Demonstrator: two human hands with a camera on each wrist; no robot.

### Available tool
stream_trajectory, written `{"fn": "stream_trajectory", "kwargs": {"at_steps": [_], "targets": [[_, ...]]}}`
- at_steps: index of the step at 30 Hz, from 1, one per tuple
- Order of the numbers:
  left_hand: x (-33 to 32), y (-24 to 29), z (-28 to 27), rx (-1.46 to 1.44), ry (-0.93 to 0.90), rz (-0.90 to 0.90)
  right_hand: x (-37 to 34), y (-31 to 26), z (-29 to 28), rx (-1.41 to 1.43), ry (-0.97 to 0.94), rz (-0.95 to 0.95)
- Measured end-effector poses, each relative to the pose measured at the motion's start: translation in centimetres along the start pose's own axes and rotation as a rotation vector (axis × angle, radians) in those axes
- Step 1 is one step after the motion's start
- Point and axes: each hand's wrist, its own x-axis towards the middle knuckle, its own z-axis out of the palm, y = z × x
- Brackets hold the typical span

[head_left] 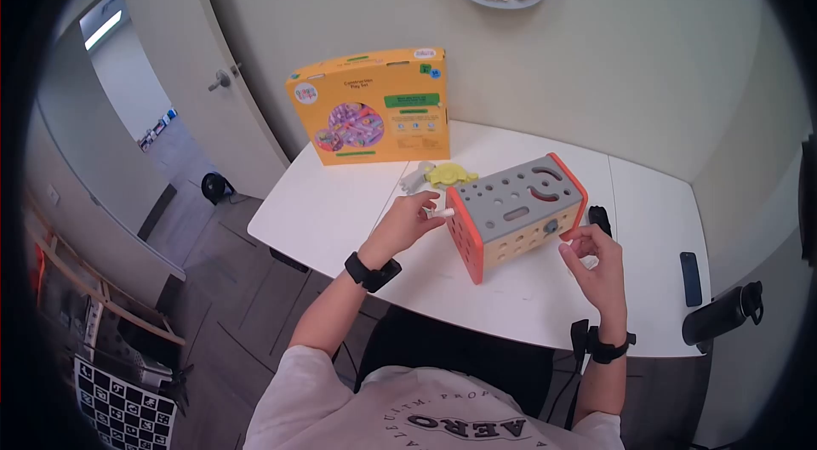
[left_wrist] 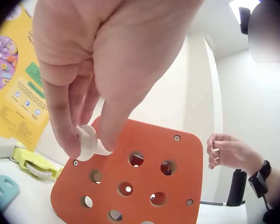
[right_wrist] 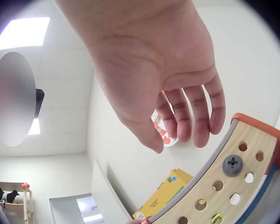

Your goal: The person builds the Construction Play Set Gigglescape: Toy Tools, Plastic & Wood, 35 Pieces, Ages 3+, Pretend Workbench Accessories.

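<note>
The left hand [head_left: 400, 227] has a small white plastic piece [left_wrist: 87, 142] clamped between thumb and fingertips, at the left end of the perforated toy workbench block [head_left: 540, 213]. The piece is by the upper edge of the orange end panel [left_wrist: 144, 177]; whether it touches the panel is hard to tell (the thumb hides part of it).

The right hand [head_left: 600, 271] holds nothing: its thumb and fingers are apart, just beside the block's right end, where a grey slotted screw head [right_wrist: 239, 169] sits in the wooden side.

As a judgement, the white piece is best handled with a light fingertip pinch, kept towards its outer part so that the side facing the panel stays in sight. It should meet the panel squarely; tilted, it could catch on an edge or slip from the fingers. Any push from the left would probably slide the block across the white table [head_left: 298, 212], so the free right hand would serve well braced flat against the right end, clear of the screw head. Firm, even pressure suits such a small part better than a jab. The yellow-green toy piece [head_left: 447, 176] lies just beyond the block's far left corner, so sideways room there is tight.
</note>
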Motion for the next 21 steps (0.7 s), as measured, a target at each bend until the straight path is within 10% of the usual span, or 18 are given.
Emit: {"fn": "stream_trajectory", "kwargs": {"at_steps": [13,21], "targets": [[0.5,-0.2,0.5,-0.409,0.054,0.034,0.6,1.9,-2.0,-0.023,0.003,0.022],[4.5,-11.8,1.0,0.343,0.007,-0.072,-2.2,10.8,-9.0,-0.45,-0.058,0.462]]}}
